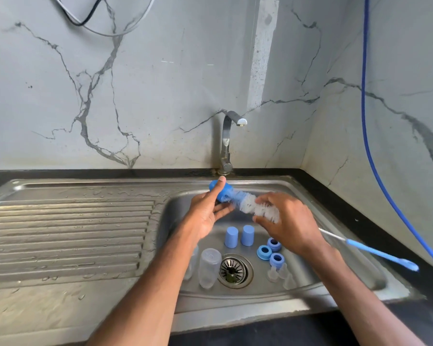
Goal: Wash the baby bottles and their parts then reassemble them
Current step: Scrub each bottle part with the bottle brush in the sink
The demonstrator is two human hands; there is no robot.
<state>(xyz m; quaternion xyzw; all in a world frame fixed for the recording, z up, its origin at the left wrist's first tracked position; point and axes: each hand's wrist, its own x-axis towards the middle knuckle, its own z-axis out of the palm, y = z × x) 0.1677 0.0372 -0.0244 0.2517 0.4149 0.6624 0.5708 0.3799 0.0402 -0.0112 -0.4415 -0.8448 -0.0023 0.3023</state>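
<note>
A: Basin [235, 299], contents?
B: Drain [233, 270] sitting centrally; bottles [209, 267] lying just left of it; two caps [231, 237] standing behind it; rings [264, 252] lying to its right; nipples [281, 274] standing before the rings.
A: Surroundings?
B: Drainboard [68, 233] lying left; faucet [226, 143] standing behind; counter [355, 216] running right. Above the basin, left hand [205, 216] holding a third cap [221, 192], right hand [290, 223] holding the brush [259, 209] against it.
</note>
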